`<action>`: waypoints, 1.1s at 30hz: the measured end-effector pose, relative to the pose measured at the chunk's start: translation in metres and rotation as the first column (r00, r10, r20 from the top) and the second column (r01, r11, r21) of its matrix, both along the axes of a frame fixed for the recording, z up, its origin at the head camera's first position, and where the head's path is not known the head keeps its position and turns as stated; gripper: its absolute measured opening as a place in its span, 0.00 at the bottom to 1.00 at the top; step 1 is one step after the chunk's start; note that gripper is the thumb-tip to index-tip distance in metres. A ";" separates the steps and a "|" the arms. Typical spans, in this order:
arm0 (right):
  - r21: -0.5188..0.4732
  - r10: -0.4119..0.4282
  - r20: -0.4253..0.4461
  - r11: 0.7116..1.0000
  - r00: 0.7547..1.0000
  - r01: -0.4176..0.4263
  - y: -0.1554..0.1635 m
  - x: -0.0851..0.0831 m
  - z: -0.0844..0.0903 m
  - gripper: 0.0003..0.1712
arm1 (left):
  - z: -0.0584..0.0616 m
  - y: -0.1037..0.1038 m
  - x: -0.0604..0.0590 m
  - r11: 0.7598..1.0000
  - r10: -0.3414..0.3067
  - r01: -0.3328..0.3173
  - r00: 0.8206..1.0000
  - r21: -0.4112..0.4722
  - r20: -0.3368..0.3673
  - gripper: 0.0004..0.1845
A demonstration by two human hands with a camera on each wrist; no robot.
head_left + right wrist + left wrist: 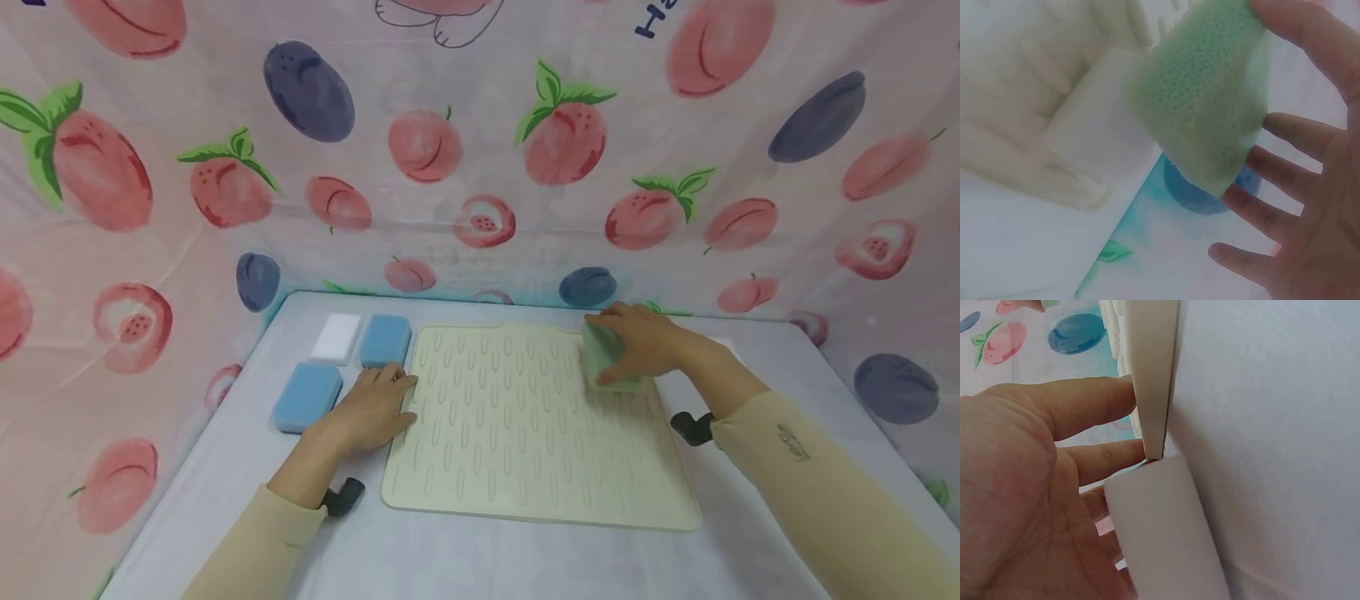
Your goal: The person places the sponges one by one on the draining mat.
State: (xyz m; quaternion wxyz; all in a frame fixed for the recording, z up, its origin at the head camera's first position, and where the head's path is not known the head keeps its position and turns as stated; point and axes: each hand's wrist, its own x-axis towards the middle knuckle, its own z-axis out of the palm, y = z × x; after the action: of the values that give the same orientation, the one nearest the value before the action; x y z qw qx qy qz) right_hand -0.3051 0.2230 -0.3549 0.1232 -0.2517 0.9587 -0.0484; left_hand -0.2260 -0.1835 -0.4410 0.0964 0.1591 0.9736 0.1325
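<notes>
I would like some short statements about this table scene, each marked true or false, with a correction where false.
1. The right hand holds a green sponge on the cream mat. True.
2. The left hand grips a blue sponge. False: it rests flat at the mat's left edge and holds nothing.
3. Two blue sponges and one white sponge lie left of the mat. True.
4. The mat is smooth and plain. False: its surface has rows of raised oval ridges.
5. The white sponge lies on the mat. False: it lies on the table, beside a blue sponge.
</notes>
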 end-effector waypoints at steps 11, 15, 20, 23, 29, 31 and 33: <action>0.014 -0.008 0.020 1.000 1.000 0.008 -0.016 -0.008 0.003 0.59 | -0.001 -0.002 0.000 1.000 0.008 -0.008 1.000 -0.003 -0.001 0.32; 0.021 -0.022 0.034 1.000 0.999 0.021 -0.019 -0.011 0.002 0.59 | -0.002 -0.002 -0.001 1.000 0.000 0.000 1.000 -0.003 -0.006 0.32; 0.026 -0.042 0.050 0.999 0.998 0.041 -0.025 -0.014 0.000 0.60 | -0.002 -0.001 -0.002 1.000 0.004 -0.004 1.000 0.002 -0.013 0.33; 0.026 -0.044 0.054 0.999 0.998 0.043 -0.029 -0.016 -0.002 0.59 | -0.002 -0.001 -0.001 1.000 0.007 -0.007 1.000 0.004 -0.012 0.33; 0.032 -0.040 0.058 0.999 0.997 0.038 -0.036 -0.020 -0.007 0.58 | -0.001 -0.002 0.000 1.000 0.008 -0.008 1.000 0.009 -0.001 0.33; 0.034 -0.039 0.063 0.999 0.997 0.037 -0.037 -0.021 -0.009 0.58 | -0.001 -0.002 0.000 1.000 0.012 -0.012 1.000 0.008 0.002 0.33; 0.037 -0.033 0.064 0.999 0.997 0.031 -0.039 -0.022 -0.011 0.58 | -0.001 -0.001 0.001 1.000 0.014 -0.014 1.000 0.007 0.003 0.33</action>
State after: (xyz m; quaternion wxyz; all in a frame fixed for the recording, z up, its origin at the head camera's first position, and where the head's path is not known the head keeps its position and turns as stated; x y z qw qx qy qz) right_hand -0.3268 0.1837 -0.3655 0.1577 -0.2324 0.9588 -0.0415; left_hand -0.2255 -0.1848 -0.4415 0.0966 0.1522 0.9740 0.1370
